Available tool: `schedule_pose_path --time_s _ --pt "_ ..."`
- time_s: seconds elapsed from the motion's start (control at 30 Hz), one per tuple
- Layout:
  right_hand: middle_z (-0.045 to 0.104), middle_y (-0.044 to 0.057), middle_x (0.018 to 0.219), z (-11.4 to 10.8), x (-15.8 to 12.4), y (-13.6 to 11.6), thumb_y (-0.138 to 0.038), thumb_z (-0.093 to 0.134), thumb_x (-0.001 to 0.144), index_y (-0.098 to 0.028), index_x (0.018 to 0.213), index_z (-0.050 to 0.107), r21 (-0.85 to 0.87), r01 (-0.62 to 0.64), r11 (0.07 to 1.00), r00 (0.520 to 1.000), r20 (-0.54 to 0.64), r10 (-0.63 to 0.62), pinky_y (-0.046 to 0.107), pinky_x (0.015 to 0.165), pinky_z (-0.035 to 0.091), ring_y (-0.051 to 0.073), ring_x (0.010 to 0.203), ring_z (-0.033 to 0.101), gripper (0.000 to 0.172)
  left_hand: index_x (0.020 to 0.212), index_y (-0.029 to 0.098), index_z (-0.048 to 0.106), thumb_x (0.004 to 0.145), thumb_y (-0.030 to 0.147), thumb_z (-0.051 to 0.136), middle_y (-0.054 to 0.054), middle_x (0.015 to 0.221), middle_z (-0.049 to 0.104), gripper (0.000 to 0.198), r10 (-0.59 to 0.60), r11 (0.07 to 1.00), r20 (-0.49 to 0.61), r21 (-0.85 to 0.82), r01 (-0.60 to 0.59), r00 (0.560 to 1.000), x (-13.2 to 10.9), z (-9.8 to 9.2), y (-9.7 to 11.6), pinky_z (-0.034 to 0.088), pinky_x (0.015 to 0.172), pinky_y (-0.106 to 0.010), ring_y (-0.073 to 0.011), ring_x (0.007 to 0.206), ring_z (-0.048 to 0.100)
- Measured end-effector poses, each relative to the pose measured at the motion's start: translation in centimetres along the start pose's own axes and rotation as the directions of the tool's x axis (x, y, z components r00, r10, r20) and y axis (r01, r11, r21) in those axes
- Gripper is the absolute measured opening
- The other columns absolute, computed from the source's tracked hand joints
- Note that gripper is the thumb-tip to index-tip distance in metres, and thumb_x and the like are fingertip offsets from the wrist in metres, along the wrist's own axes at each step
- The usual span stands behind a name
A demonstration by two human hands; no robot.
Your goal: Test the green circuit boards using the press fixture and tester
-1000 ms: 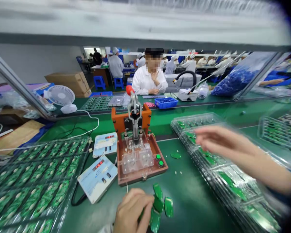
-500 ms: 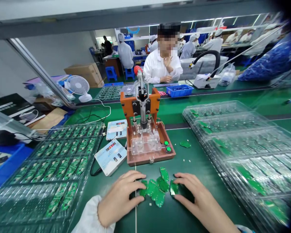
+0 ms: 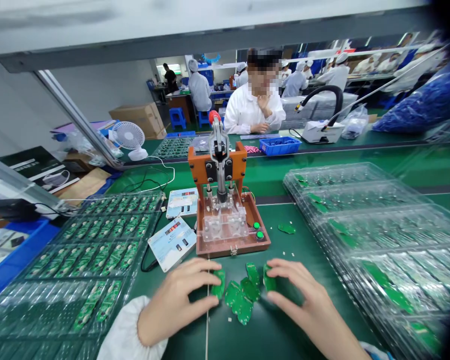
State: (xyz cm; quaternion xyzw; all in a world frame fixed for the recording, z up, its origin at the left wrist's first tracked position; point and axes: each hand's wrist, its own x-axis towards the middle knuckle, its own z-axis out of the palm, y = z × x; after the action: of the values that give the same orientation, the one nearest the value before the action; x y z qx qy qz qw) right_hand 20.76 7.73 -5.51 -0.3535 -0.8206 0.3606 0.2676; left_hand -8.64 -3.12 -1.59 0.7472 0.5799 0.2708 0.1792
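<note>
Small green circuit boards (image 3: 243, 295) heaped on the green mat (image 3: 285, 325), my hands either side.

My left hand (image 3: 180, 300) pinches one board at the heap's left edge; my right hand (image 3: 303, 300) grips another at its right, just before the orange test jig (image 3: 225, 210).

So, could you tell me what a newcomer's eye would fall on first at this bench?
Probably the orange-framed lever press with a red knob, standing mid-bench on the green mat. Just in front of it, the left hand and right hand each pinch one of the small green circuit boards heaped between them. Clear plastic trays of boards flank both sides: flat on the left, stacked on the right.
</note>
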Motion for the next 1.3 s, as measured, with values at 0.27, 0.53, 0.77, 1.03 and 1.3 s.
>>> schedule_pose_path --time_s 0.27,0.53,0.77,1.03,1.3 --pt "0.069 0.008 0.12 0.7 12.5 -2.3 -0.024 0.072 0.091 -0.024 0.1 0.07 -0.08 0.293 0.953 0.956 0.033 -0.292 0.049 0.104 0.049 0.028 0.119 0.061 0.01 0.105 0.021 0.073 0.089 0.023 0.072 -0.008 0.121 0.072 0.016 0.011 0.98 -0.173 0.198 0.024 0.985 7.6 -2.8 -2.7 0.052 0.103 -0.048 -0.0272 0.117 0.064" --pt "0.07 0.007 0.125 1.5 14.6 -0.8 -0.02 0.078 0.087 -0.023 0.109 0.069 -0.039 0.335 0.942 0.938 0.105 -0.329 0.046 0.106 0.049 0.026 0.12 0.062 0.024 0.101 0.019 0.072 0.086 0.017 0.072 -0.007 0.119 0.072 0.015 -0.034 0.986 -0.153 0.155 0.058 0.988 8.0 -2.2 -3.0 0.052 0.102 -0.046 -0.0266 0.112 0.065" --pt "0.07 0.007 0.124 1.2 14.3 -0.9 -0.025 0.075 0.089 -0.024 0.112 0.071 0.016 0.327 0.945 0.939 0.111 -0.326 0.046 0.108 0.048 0.027 0.121 0.06 0.024 0.104 0.02 0.068 0.09 0.018 0.066 -0.008 0.123 0.068 0.015 -0.012 0.993 -0.191 0.117 0.035 0.981 7.7 -1.5 -3.3 0.051 0.104 -0.045 -0.0263 0.119 0.061" --pt "0.073 0.008 0.108 -1.0 15.3 -2.5 -0.041 0.06 0.099 -0.022 0.093 0.07 0.1 0.245 0.964 0.956 -0.192 -0.223 0.041 0.095 0.053 0.026 0.105 0.067 0.022 0.096 0.018 0.065 0.094 0.021 0.061 -0.01 0.103 0.067 0.006 0.068 0.994 -0.467 0.103 -0.022 0.881 6.4 0.4 -1.4 0.052 0.086 -0.039 -0.0246 0.101 0.063" --pt "0.066 0.009 0.129 -5.0 23.4 -11.0 -0.045 0.059 0.096 -0.022 0.124 0.063 0.086 0.39 0.917 0.834 -0.454 -0.312 0.046 0.11 0.042 0.029 0.123 0.059 0.036 0.095 0.018 0.066 0.106 0.037 0.042 -0.008 0.094 0.073 0.032 0.501 0.866 -0.4 0.244 -0.438 0.767 6.9 7.4 0.2 0.058 0.084 -0.037 -0.023 0.094 0.07"
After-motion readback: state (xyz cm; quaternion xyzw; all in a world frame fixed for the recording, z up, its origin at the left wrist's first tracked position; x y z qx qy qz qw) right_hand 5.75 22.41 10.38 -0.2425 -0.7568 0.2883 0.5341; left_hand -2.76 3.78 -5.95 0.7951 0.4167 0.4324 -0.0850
